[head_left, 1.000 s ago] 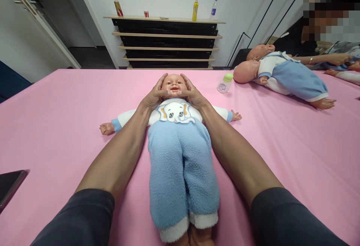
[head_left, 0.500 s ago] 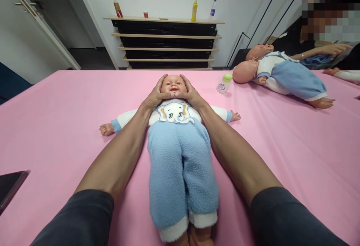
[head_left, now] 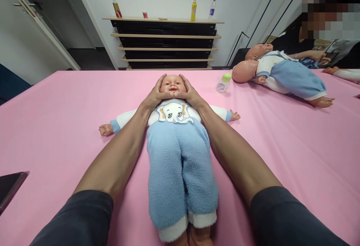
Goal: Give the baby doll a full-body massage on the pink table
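A baby doll (head_left: 180,156) lies on its back on the pink sheet (head_left: 56,103), its arms spread out. It wears fluffy blue trousers and a white top with an elephant's face. My left hand (head_left: 159,93) is cupped round one side of the doll's head, fingers along the temple. On the other side, my right hand (head_left: 191,93) mirrors it. Both thumbs press on the chin below the mouth, their tips nearly meeting. The palms are partly hidden.
A lotion bottle (head_left: 224,83) with a green cap stands right of the doll. Further right lie another dressed doll (head_left: 292,74) and a bare-headed one behind it, near a co-worker's hand (head_left: 317,55). A dark phone-like device (head_left: 11,186) lies at the left edge. Bottles top the shelf (head_left: 163,20).
My hands keep the same hold on the doll's head. At the right, the co-worker's hand has shifted left and slightly down. The view has moved very slightly.
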Available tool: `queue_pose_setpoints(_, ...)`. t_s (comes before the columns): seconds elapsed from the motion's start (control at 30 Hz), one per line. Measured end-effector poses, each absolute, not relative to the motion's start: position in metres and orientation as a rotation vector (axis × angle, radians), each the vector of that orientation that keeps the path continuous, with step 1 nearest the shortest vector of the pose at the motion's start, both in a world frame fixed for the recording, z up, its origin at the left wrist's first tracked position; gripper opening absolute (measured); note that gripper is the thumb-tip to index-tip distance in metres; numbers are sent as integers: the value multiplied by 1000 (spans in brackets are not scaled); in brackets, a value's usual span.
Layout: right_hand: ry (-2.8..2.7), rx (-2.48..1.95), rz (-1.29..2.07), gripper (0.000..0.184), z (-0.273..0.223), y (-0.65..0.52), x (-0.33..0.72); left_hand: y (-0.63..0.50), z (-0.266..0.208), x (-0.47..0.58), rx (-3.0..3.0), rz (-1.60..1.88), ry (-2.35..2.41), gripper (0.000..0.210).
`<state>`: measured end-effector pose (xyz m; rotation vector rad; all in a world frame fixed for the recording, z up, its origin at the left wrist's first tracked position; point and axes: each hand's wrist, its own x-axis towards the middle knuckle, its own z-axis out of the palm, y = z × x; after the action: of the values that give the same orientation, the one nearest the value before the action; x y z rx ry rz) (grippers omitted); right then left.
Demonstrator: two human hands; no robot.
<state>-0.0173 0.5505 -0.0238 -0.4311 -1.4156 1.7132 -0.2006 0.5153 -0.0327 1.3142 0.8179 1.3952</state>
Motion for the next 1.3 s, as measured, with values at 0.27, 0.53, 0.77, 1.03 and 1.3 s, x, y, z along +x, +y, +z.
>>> queue_pose_setpoints(0.27,-1425,-425,1710,115,-23,551,-16,510,-28,-200,1272,1370,766,111)
queue_pose_setpoints(0.53,-1346,-357,1803,97,-23,553,-13,508,-28,-202,1230,1390,702,99)
queue_pose_setpoints(0.77,-1325,-372,1774,84,-25,557,-17,513,-33,-202,1210,1423,706,85)
queue_pose_setpoints(1.03,-1589,-470,1493,120,-23,549,-15,517,-34,-201,1369,1428,809,118)
queue_pose_setpoints(1.3,-1603,-516,1420,121,-24,551,-17,518,-34,-202,1485,1478,890,121)
